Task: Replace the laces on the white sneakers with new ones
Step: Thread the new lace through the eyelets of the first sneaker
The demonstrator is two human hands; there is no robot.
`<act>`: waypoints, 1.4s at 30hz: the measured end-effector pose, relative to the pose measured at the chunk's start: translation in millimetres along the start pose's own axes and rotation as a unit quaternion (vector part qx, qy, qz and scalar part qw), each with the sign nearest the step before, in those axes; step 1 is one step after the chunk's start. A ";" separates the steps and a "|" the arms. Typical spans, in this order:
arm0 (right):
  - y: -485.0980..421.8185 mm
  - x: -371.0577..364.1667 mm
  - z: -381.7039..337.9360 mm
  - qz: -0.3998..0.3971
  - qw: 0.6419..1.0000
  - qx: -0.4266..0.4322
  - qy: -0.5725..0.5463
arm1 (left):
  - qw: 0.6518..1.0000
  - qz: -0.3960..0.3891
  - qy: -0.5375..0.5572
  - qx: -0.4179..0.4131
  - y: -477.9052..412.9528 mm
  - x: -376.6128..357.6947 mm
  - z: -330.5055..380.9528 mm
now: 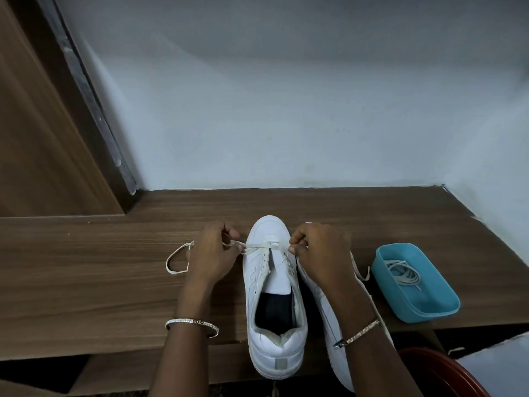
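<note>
Sitting on the brown wooden table (86, 282) is the white sneaker (274, 296), toe pointing at the wall and heel poking out past the near edge. One cream lace (259, 247) runs straight across its lowest eyelets, up by the toe; the other eyelets are bare and the tongue lies flat.

The left hand (213, 253), just left of the sneaker's toe, has its fingers curled in, with thumb and forefinger pinching the lace where it exits that side. The rest of that lace end loops out on the table further left. The right hand (320, 253), just right of the toe, does the same, fingers tucked and pinching the other end. I can't really see the fingertips on either hand since the knuckles cover them.

A second sneaker (329, 313) lies touching the first one's right side, mostly hidden under the right forearm, with its heel cut off at the bottom. Further right of the sneaker is a blue tub (429, 315) with a bundle of laces (403, 273) inside. Something red (438, 373) is down in the corner, too cropped to make out.
</note>
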State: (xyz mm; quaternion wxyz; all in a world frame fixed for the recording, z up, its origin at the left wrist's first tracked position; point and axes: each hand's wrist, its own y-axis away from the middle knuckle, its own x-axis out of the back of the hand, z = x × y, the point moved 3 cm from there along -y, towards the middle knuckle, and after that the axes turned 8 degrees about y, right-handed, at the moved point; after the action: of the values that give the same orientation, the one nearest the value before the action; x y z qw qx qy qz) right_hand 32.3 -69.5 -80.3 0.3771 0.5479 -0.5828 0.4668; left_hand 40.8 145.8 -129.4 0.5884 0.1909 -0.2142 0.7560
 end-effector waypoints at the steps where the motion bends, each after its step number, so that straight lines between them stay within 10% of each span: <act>1: -0.4 0.4 0.1 -0.001 1.000 -0.009 0.005 | 1.000 -0.021 0.008 -0.005 -0.5 -1.1 0.4; 18: 2.4 32.2 41.1 0.164 0.953 -0.255 -0.014 | 0.992 -0.111 0.027 -0.052 0.7 -5.2 6.8; 23: -3.8 12.6 14.4 0.042 0.997 -0.031 -0.057 | 0.978 -0.140 0.152 -0.008 4.0 -7.0 10.3; 27: -0.9 -7.2 -3.7 -0.032 0.998 0.018 0.056 | 0.978 -0.126 0.169 -0.013 4.7 -3.1 13.0; 42: 1.7 30.2 39.3 0.141 0.961 -0.236 0.030 | 0.971 0.098 0.210 0.055 -1.6 40.4 -14.2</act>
State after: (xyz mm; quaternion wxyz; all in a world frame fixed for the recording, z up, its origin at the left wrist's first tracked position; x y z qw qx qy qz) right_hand 29.9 -115.9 -62.8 0.4432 0.3410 -0.7363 0.3809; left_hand 32.4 186.5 -119.3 0.5317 0.0385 -0.0616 0.8438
